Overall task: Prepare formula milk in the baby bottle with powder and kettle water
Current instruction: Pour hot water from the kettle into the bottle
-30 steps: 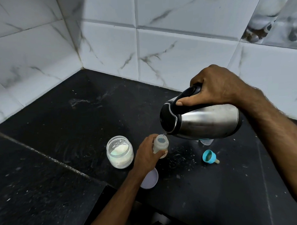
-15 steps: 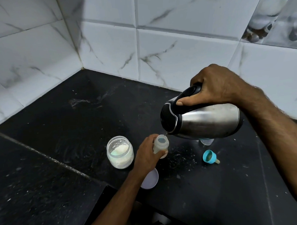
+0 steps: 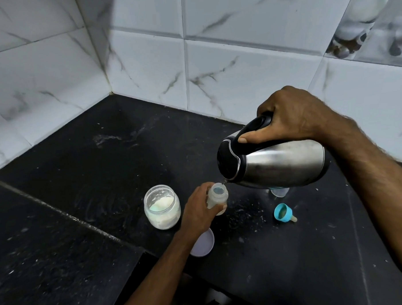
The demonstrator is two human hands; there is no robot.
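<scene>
My right hand [image 3: 295,116] grips the black handle of a steel kettle [image 3: 281,162], tipped almost flat with its spout right over the mouth of the small clear baby bottle [image 3: 217,196]. My left hand [image 3: 199,212] holds that bottle upright on the black counter [image 3: 104,170]. An open glass jar [image 3: 162,207] of white powder stands just left of my left hand. The bottle's blue ring with its teat [image 3: 283,212] lies on the counter to the right of the bottle.
A pale round lid [image 3: 203,244] lies under my left wrist. A clear cap [image 3: 279,192] sits partly hidden below the kettle. Marbled white wall tiles [image 3: 145,62] close the counter at the back and left. A dark step edge [image 3: 59,211] crosses the counter's left side.
Hardly anything differs. The kettle stays tipped over the bottle mouth and both hands keep their hold.
</scene>
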